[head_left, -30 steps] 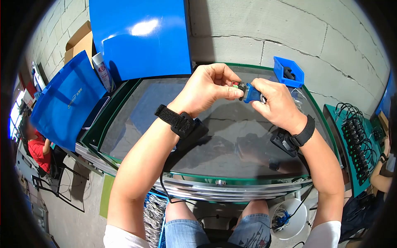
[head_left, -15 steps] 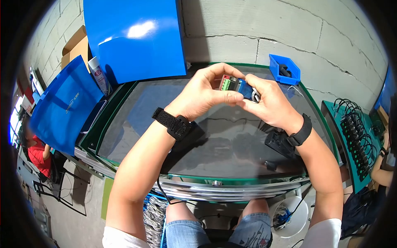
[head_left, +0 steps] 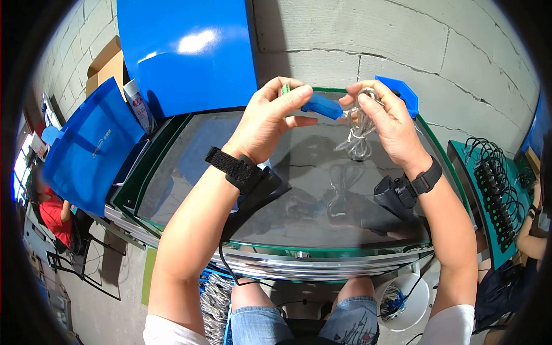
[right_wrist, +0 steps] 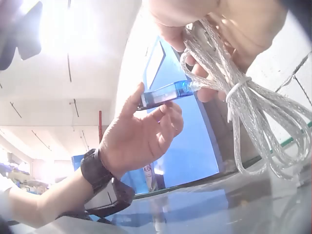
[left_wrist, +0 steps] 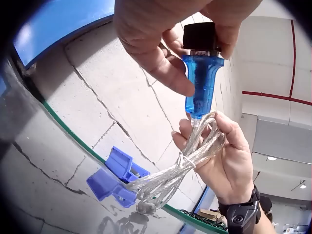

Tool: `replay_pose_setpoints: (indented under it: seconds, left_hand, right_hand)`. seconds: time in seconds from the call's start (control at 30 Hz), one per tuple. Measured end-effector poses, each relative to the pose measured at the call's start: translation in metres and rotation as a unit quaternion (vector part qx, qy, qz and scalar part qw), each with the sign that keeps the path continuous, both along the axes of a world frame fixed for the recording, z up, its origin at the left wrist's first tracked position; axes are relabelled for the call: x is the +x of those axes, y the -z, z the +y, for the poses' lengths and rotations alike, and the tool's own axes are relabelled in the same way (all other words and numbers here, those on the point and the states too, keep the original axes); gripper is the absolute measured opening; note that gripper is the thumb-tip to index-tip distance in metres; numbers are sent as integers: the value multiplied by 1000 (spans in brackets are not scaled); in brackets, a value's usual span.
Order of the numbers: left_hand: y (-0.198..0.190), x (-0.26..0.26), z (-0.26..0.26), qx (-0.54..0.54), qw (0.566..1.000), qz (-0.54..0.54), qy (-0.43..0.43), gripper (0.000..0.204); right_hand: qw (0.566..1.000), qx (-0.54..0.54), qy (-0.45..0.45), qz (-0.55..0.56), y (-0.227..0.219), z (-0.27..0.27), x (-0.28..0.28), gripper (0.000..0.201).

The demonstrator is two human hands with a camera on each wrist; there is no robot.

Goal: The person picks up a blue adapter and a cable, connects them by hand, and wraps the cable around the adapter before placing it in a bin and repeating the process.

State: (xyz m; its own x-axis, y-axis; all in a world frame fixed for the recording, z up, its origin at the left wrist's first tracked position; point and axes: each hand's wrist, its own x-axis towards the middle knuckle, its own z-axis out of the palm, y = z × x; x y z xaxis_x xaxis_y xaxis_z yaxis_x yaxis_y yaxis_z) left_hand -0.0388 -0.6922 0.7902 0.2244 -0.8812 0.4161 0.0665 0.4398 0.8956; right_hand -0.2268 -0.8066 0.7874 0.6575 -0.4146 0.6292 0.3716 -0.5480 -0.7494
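My left hand (head_left: 265, 118) pinches a small black connector block (left_wrist: 199, 36) joined to a translucent blue plug (head_left: 322, 107); a bit of green shows at the fingers in the head view. From the plug's other end runs a clear-sheathed silvery cable, coiled and tied with a white tie (left_wrist: 186, 161). My right hand (head_left: 392, 123) holds the cable coil (head_left: 360, 123) near the plug, its lower loops hanging above the glass table. In the right wrist view the coil (right_wrist: 243, 97) hangs below the right fingers.
A blue bin (head_left: 409, 95) stands at the table's back right corner. Left are a spray can (head_left: 140, 106), a blue folder (head_left: 95, 144) and a large blue panel (head_left: 190, 52). A white bucket (head_left: 422, 299) is below, and people sit at both sides.
The hands have moved apart. The blue plug, gripped by the right hand before, now sticks out from the left hand, and the right hand has shifted to the cable coil, which now hangs in view.
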Motion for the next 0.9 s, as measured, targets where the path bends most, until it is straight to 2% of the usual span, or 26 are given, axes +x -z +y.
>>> replay_pose_setpoints:
  seconds: [0.03,0.1,0.13,0.2,0.3,0.4,0.57,0.63,0.73,0.77,0.9]
  left_hand:
    - [2,-1,-1,0,1000,0,0,39]
    - [8,-3,-5,-74,993,-19,86,45]
    - [8,-3,-5,-73,991,-41,102,48]
    - [7,-8,-4,-64,991,-65,102,47]
    - [8,-4,-7,-44,989,-105,97,38]
    - [5,-6,-3,-37,996,-19,83,26]
    - [3,-7,-2,-5,998,40,56,31]
    - [5,-8,-1,-20,997,27,64,34]
    - [8,-15,-4,16,994,-98,40,38]
    - [10,-17,-4,-2,992,-121,30,35]
    - [9,-15,-4,29,995,-96,9,31]
  right_hand:
    - [1000,0,0,0,-1,1,0,29]
    - [999,48,-6,-1,-1,6,1,32]
    - [999,48,-7,-1,-1,8,2,32]
    - [995,83,-52,-10,-1,11,3,35]
    - [998,48,-38,-1,0,14,5,35]
    - [1000,1,-22,14,0,10,4,36]
    - [998,21,-43,27,-2,6,1,32]
    - [998,25,-45,20,1,4,4,31]
    - [998,52,-37,3,4,5,7,29]
    - [998,49,-30,3,4,6,7,29]
    - [998,50,-26,11,2,9,5,28]
